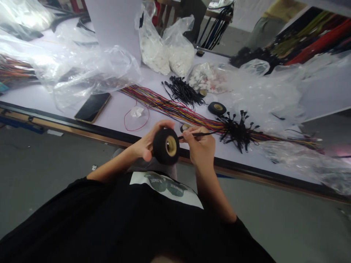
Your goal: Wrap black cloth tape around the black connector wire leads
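Observation:
My left hand grips a large roll of black tape with a yellow-brown core, just past the table's front edge. Close on its right, my right hand pinches a thin black cable. One end of the cable reaches the roll's side, while the other runs toward a cluster of black connectors. Whether a tape strip is stuck to the cable is too small to tell. Behind both hands, a long bundle of red, yellow and black wires crosses the table.
More tape rolls lie by the wires, near a pile of black cables. Bags of white parts stand behind. A phone and a red wire loop lie left. Plastic bags cover the right. Another person stands beyond.

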The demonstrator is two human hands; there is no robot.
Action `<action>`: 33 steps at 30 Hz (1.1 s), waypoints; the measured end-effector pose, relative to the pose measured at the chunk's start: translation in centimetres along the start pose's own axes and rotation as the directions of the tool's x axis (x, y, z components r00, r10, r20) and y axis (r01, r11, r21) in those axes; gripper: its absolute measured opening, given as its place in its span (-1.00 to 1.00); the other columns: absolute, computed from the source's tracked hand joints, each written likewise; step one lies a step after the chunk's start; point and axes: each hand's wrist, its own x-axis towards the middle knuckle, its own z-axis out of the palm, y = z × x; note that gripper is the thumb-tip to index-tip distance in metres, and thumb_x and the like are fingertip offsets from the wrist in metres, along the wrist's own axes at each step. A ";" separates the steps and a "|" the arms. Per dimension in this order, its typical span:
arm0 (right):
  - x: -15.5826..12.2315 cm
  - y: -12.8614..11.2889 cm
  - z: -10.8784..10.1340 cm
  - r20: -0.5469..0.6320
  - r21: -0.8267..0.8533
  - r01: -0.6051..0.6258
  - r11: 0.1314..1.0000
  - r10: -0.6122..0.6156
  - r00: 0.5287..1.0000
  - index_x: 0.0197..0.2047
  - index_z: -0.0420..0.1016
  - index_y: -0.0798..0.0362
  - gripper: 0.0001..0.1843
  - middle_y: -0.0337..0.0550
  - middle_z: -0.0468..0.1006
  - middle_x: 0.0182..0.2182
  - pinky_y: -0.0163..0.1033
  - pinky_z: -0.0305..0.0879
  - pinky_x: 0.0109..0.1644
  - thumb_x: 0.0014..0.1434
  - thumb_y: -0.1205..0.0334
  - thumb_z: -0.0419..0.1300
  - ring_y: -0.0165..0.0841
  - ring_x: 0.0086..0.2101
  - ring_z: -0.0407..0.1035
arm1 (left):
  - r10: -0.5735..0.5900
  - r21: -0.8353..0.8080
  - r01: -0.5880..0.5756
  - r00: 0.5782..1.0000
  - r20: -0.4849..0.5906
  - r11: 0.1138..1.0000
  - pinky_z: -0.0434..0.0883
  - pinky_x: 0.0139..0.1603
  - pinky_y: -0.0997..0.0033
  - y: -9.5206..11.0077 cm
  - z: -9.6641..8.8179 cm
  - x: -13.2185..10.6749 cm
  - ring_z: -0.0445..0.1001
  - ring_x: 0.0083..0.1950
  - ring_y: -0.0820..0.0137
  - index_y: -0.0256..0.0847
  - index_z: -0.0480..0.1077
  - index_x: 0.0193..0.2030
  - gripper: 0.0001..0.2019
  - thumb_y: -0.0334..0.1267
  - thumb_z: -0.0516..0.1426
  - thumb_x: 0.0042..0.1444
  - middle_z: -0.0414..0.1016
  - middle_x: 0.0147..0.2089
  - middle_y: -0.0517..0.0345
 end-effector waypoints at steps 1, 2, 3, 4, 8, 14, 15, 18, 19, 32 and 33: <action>0.0 -0.3 0.0 0.017 -0.025 0.051 0.998 -0.050 0.999 -0.53 0.31 0.03 -0.74 -0.31 0.45 -0.47 -0.25 0.34 -0.39 -0.01 0.13 0.31 -0.42 -0.49 0.41 | 0.021 0.065 -0.022 1.000 0.013 0.998 0.28 -0.39 0.48 0.3 0.0 0.0 0.30 -0.39 0.49 -0.17 0.36 -0.18 -0.32 0.18 0.36 -0.42 0.35 -0.33 0.19; 0.1 -0.5 0.0 0.035 -0.050 0.109 0.993 -0.108 0.994 -0.55 0.31 0.03 -0.75 -0.31 0.46 -0.48 -0.25 0.34 -0.35 -0.01 0.17 0.31 -0.42 -0.46 0.40 | 0.035 0.146 -0.038 0.999 0.019 0.989 0.23 -0.44 0.50 0.4 0.1 0.1 0.24 -0.44 0.53 -0.19 0.35 -0.20 -0.42 0.19 0.30 -0.26 0.30 -0.40 0.23; 0.1 -0.7 0.0 0.052 -0.072 0.167 0.983 -0.164 0.985 -0.56 0.32 0.03 -0.76 -0.31 0.46 -0.48 -0.24 0.33 -0.30 -0.01 0.20 0.30 -0.41 -0.43 0.40 | 0.051 0.239 -0.054 0.999 0.017 0.970 0.19 -0.47 0.52 0.5 0.2 0.2 0.19 -0.48 0.55 -0.20 0.35 -0.22 -0.53 0.13 0.25 -0.13 0.24 -0.46 0.27; 0.1 -0.9 0.0 0.064 -0.087 0.217 0.972 -0.212 0.975 -0.57 0.32 0.02 -0.76 -0.30 0.46 -0.48 -0.22 0.32 -0.25 0.00 0.23 0.29 -0.40 -0.40 0.39 | 0.069 0.333 -0.069 0.998 0.010 0.940 0.16 -0.48 0.53 0.5 0.3 0.4 0.16 -0.50 0.57 -0.21 0.34 -0.24 -0.62 0.03 0.24 -0.06 0.19 -0.49 0.30; -0.2 -0.8 0.3 0.057 -0.105 0.274 0.956 -0.269 0.961 -0.56 0.33 0.01 -0.78 -0.30 0.45 -0.47 -0.19 0.30 -0.18 0.03 0.21 0.27 -0.39 -0.36 0.38 | 0.187 0.634 -0.158 0.982 0.022 0.757 0.17 -0.45 0.52 0.5 0.7 1.0 0.18 -0.47 0.55 -0.24 0.37 -0.36 -0.87 -0.32 0.22 -0.07 0.23 -0.44 0.25; -1.0 -0.4 0.5 0.179 -0.236 0.131 0.963 -0.090 0.980 -0.38 0.40 -0.03 -0.86 -0.32 0.42 -0.50 -0.22 0.29 -0.31 0.10 0.10 0.21 -0.40 -0.44 0.33 | 0.382 0.722 -0.260 0.924 -0.007 0.641 0.35 -0.20 0.37 0.3 1.4 1.0 0.38 -0.25 0.39 -0.19 0.39 -0.46 -0.94 -0.36 0.14 0.01 0.43 -0.33 0.10; -1.1 -0.5 0.5 0.188 -0.251 0.120 0.960 -0.073 0.979 -0.35 0.41 -0.04 -0.86 -0.32 0.43 -0.50 -0.23 0.29 -0.33 0.11 0.09 0.20 -0.40 -0.46 0.33 | 0.401 0.717 -0.260 0.915 -0.030 0.647 0.36 -0.15 0.35 0.1 1.7 0.8 0.39 -0.21 0.37 -0.18 0.39 -0.45 -0.94 -0.37 0.14 0.02 0.44 -0.32 0.10; -1.1 -0.5 0.4 0.132 -0.272 0.161 0.949 -0.129 0.983 -0.37 0.40 -0.03 -0.84 -0.30 0.45 -0.48 -0.24 0.28 -0.34 0.15 0.08 0.16 -0.40 -0.46 0.34 | 0.391 0.598 -0.217 0.903 -0.176 0.771 0.36 -0.12 0.37 -0.5 2.6 0.4 0.40 -0.20 0.41 -0.19 0.36 -0.38 -0.94 -0.37 0.19 -0.01 0.40 -0.29 0.13; -1.0 -0.5 0.3 0.109 -0.283 0.190 0.940 -0.165 0.980 -0.38 0.40 -0.03 -0.84 -0.29 0.45 -0.48 -0.23 0.28 -0.33 0.15 0.09 0.17 -0.39 -0.45 0.34 | 0.344 0.501 -0.184 0.905 -0.249 0.846 0.36 -0.15 0.40 -0.6 2.7 0.4 0.40 -0.23 0.45 -0.19 0.34 -0.34 -0.87 -0.35 0.21 -0.03 0.38 -0.28 0.16; -0.3 -0.7 0.0 0.156 -0.189 0.243 0.951 -0.215 0.964 -0.57 0.39 -0.03 -0.79 -0.26 0.53 -0.49 -0.13 0.34 -0.23 0.05 0.16 0.24 -0.33 -0.39 0.42 | -0.314 -0.241 0.319 0.947 0.061 0.916 0.16 -0.61 0.57 0.9 0.9 1.2 0.34 -0.47 0.53 -0.22 0.35 -0.32 -0.60 0.06 0.26 -0.14 0.38 -0.41 0.17; -0.3 -0.5 0.1 0.124 -0.173 0.203 0.964 -0.183 0.975 -0.58 0.38 -0.03 -0.78 -0.27 0.51 -0.51 -0.15 0.33 -0.25 0.04 0.14 0.25 -0.34 -0.41 0.40 | -0.297 -0.245 0.299 0.954 0.043 0.922 0.16 -0.61 0.58 0.8 1.0 1.1 0.34 -0.47 0.52 -0.22 0.36 -0.32 -0.59 0.07 0.26 -0.15 0.39 -0.40 0.17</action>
